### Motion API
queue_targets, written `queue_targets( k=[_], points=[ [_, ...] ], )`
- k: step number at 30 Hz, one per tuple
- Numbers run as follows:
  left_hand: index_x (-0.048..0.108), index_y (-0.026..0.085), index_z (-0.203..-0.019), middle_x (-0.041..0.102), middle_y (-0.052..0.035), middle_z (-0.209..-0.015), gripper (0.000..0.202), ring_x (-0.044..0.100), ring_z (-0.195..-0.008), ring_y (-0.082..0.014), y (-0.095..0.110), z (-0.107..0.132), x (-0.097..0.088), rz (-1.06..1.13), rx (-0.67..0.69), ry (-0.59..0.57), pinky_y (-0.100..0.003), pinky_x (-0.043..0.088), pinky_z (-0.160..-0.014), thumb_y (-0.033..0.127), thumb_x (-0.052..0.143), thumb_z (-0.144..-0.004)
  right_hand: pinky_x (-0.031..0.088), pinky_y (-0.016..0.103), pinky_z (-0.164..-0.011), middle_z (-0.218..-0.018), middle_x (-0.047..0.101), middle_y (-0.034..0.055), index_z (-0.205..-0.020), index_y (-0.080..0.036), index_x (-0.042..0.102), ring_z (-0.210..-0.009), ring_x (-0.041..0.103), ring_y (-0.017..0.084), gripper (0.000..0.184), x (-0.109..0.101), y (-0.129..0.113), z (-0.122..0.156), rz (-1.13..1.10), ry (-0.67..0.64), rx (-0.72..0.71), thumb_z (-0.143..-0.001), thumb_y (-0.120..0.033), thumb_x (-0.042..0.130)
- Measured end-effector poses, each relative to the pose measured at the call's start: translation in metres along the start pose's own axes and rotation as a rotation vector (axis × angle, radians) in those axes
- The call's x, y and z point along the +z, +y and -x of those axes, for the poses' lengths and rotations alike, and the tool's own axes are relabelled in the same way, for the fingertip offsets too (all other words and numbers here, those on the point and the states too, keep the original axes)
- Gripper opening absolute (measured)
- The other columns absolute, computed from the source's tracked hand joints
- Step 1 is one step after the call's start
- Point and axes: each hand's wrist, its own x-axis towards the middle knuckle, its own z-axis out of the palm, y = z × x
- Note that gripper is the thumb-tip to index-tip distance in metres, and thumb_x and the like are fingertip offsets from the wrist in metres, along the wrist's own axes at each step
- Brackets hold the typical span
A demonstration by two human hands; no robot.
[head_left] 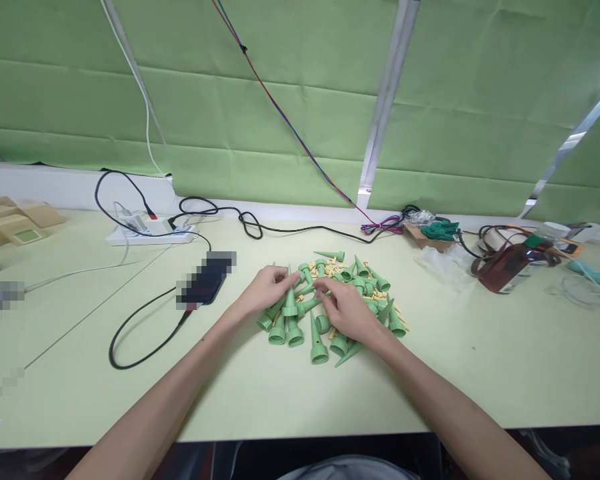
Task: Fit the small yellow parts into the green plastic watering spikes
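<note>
A heap of green plastic cone spikes (pixel 318 347) lies on the pale green table (pixel 480 373), mixed with several small yellow pieces (pixel 379 295). My left hand (pixel 266 288) rests on the left side of the heap, its fingers curled around a green cone (pixel 289 301). My right hand (pixel 344 308) lies palm down over the middle of the heap, fingers bent and touching the cones. Whether the right fingers grip one is hidden.
A black phone (pixel 207 279) on a black cable (pixel 130 333) lies left of the heap. A white power strip (pixel 147 232) sits at the back left. A brown tape roll (pixel 505 267), a clear bag (pixel 443 261) and clutter sit at the right. Cardboard pieces (pixel 15 220) lie far left.
</note>
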Motion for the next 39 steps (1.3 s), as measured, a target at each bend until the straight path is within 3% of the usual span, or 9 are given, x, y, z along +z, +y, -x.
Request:
queue_targets(
  k=[7,13,16,21,29,34,39],
  points=[
    [0.042,0.018,-0.057,0.033,0.0051,-0.051,0.046,0.029,-0.045,-0.0080,0.007,0.001,-0.002,0.045,-0.022,0.064,-0.021,0.021,-0.041,0.055,0.052,-0.083,0.046,0.029,-0.073,-0.097,0.069,0.0058,-0.105,-0.019,0.061,-0.080,0.062,0.018,0.019,-0.004,-0.003,-0.001,-0.013,0.056,0.017,-0.093,-0.013,0.047],
    [0.039,0.019,-0.055,0.033,0.0057,-0.049,0.048,0.029,-0.043,-0.0070,0.007,0.001,-0.001,0.076,-0.042,0.018,-0.020,0.021,-0.040,0.056,0.056,-0.080,0.043,0.026,-0.066,-0.090,0.070,0.0028,-0.099,-0.019,0.062,-0.067,0.059,0.014,0.014,-0.012,-0.005,-0.002,-0.004,0.070,0.050,-0.093,-0.017,0.050],
    [0.039,0.019,-0.055,0.035,0.0061,-0.046,0.049,0.028,-0.039,-0.0060,0.011,0.005,0.000,0.120,-0.070,-0.053,-0.020,0.020,-0.037,0.058,0.059,-0.078,0.040,0.025,-0.062,-0.081,0.069,0.0004,-0.088,-0.019,0.062,-0.061,0.056,0.012,0.008,-0.019,-0.008,-0.001,0.031,-0.008,0.071,-0.090,-0.019,0.055],
    [0.047,0.017,-0.062,0.040,0.0058,-0.048,0.048,0.028,-0.037,-0.0046,0.017,0.009,0.002,0.243,-0.130,-0.210,-0.019,0.018,-0.034,0.060,0.063,-0.075,0.033,0.023,-0.057,-0.061,0.061,-0.0029,-0.068,-0.018,0.057,-0.056,0.050,0.011,0.017,-0.030,-0.013,0.002,0.132,-0.218,0.057,-0.085,-0.017,0.059],
    [0.048,0.017,-0.063,0.045,0.0044,-0.047,0.051,0.028,-0.033,-0.0038,0.016,0.010,0.003,0.294,-0.201,-0.326,-0.019,0.015,-0.032,0.063,0.065,-0.073,0.025,0.025,-0.052,-0.054,0.054,-0.0025,-0.060,-0.017,0.061,-0.050,0.040,0.010,0.025,-0.040,-0.018,0.005,0.295,-0.450,0.079,-0.083,-0.025,0.067],
    [0.048,0.017,-0.067,0.042,0.0061,-0.048,0.048,0.028,-0.036,-0.0040,0.020,0.012,-0.001,0.312,-0.199,-0.381,-0.018,0.016,-0.034,0.062,0.063,-0.076,0.023,0.025,-0.050,-0.054,0.055,-0.0021,-0.062,-0.019,0.065,-0.049,0.041,0.011,0.019,-0.038,-0.016,0.006,0.321,-0.511,0.092,-0.080,-0.024,0.068],
    [0.047,0.018,-0.067,0.045,0.0051,-0.050,0.048,0.031,-0.036,-0.0048,0.016,0.011,0.003,0.265,-0.188,-0.358,-0.018,0.019,-0.034,0.062,0.061,-0.077,0.021,0.025,-0.050,-0.052,0.052,-0.0026,-0.068,-0.020,0.068,-0.050,0.040,0.012,0.015,-0.036,-0.015,0.006,0.334,-0.497,0.071,-0.080,-0.015,0.061]
  ],
)
